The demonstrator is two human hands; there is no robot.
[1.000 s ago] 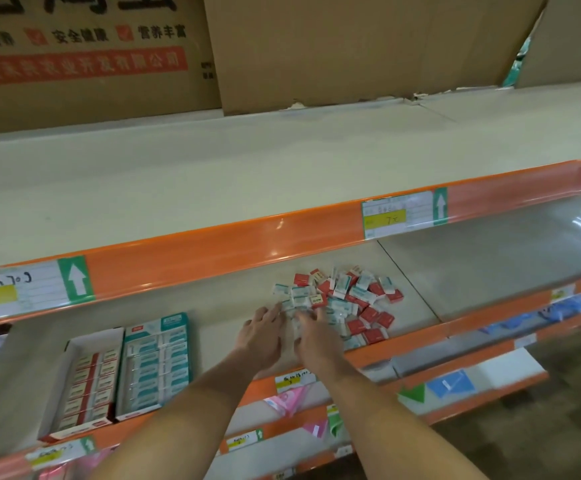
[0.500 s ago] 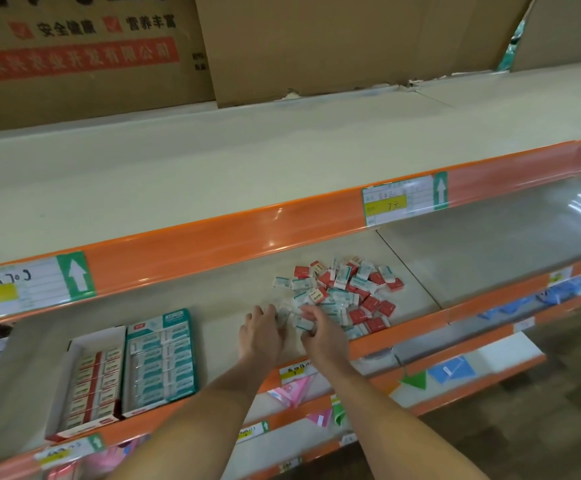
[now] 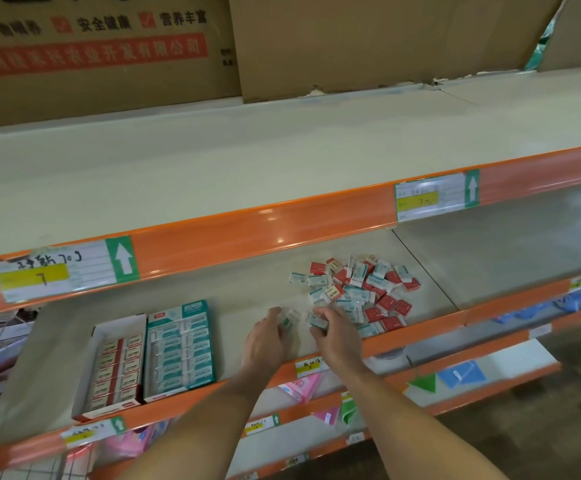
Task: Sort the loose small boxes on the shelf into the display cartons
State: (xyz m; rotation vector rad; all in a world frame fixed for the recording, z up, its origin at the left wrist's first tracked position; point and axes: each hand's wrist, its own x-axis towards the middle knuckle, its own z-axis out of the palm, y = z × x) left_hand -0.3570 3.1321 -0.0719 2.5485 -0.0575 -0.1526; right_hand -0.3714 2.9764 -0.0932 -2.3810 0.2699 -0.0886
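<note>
Drawing back from the pile [image 3: 358,292], my left hand [image 3: 266,337] and right hand [image 3: 334,332] each pinched teal boxes [image 3: 316,321], ready for the teal carton [image 3: 178,348].

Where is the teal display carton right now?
In the head view, the teal display carton sits left of both hands, beside the red display carton, at the shelf's front edge.

Only the two forearms and hands of the person are visible. The left hand [image 3: 267,341] and the right hand [image 3: 338,336] are bare, with no gloves, rings or watch to see. Both forearms are uncovered up to the bottom edge of the view, and no sleeve shows there.
</note>
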